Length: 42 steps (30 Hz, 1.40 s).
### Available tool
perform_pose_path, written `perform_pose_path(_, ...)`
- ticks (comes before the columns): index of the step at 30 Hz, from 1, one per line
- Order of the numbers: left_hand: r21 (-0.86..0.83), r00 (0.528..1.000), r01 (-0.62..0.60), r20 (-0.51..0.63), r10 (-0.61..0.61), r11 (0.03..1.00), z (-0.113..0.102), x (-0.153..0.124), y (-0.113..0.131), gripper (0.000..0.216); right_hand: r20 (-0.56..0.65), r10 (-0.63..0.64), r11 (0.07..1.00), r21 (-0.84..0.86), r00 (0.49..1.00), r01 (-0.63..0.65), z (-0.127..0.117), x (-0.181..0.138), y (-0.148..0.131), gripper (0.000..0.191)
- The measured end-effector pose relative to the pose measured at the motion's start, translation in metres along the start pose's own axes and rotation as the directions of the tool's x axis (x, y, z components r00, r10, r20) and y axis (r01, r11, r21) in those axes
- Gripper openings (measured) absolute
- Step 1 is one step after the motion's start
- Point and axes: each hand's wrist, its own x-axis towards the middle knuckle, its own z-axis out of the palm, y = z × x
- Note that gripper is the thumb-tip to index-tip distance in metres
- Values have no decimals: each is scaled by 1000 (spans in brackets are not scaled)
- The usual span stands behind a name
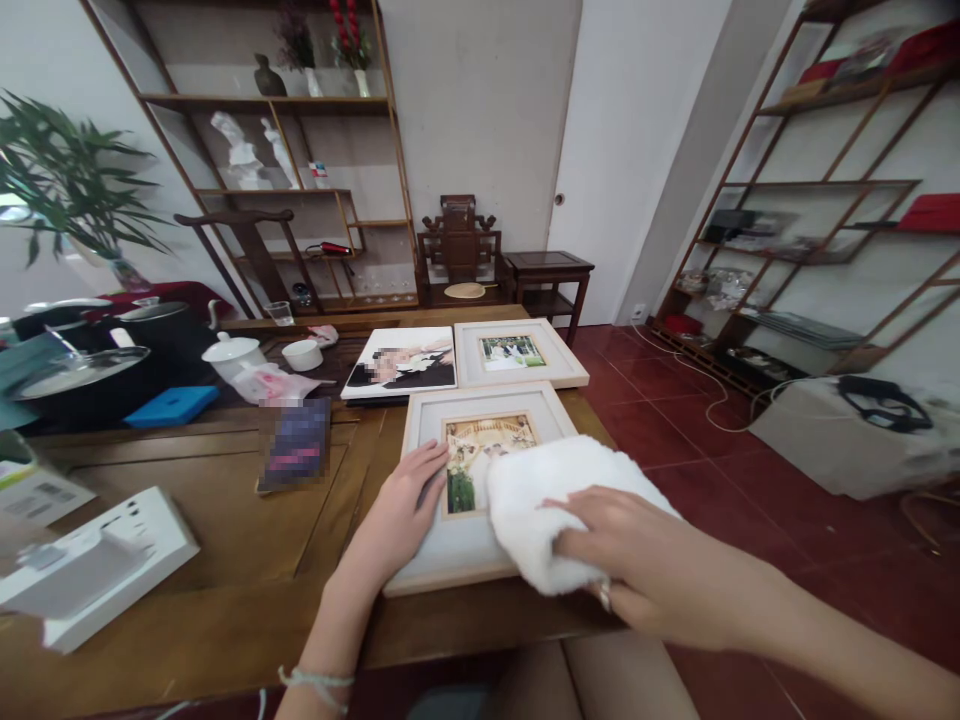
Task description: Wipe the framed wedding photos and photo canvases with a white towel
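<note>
A picture frame (pixel 420 415) with a pale wooden edge and a photo inside lies flat at the table's near right part. My left hand (pixel 401 505) rests on its left side, fingers stretched out flat on the surface. Bunched in my right hand (pixel 630 555) is a white cloth (pixel 555 500), pressed on the frame's right half and covering part of the photo. Just behind lie a second framed photo (pixel 514 352) and a photo panel (pixel 405 362) showing people in dark and white clothes.
On the wooden table (pixel 240 540), left, are a white power strip (pixel 112 570), a blue box (pixel 171 406), a dark pot (pixel 90 375), a white teapot (pixel 232 355) and a cup (pixel 302 354). A covered bench (pixel 832 440) stands on the red floor to the right.
</note>
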Motion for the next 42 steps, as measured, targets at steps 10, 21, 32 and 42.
perform_pose_path(10, 4, 1000, 4, 12, -4, 1000, 0, 0, -2, 36, -282, 42, 995, -80, 958, -67, 26, 51, 51, 41)
perform_pose_path(21, -7, 1000, 17, 11, -17, 1000, -1, 0, -1, 37, -144, -68, 986, -159, 987, 45, 12, 79, 51, 37)
perform_pose_path(32, 11, 1000, 16, 14, -16, 1000, 3, 0, -3, 38, -42, -135, 990, 34, 990, 136, 24, 7, -27, 42)
perform_pose_path(42, -21, 1000, 28, 5, -28, 999, 2, -3, -2, 38, -316, -36, 972, -232, 948, -40, 19, 97, 69, 41)
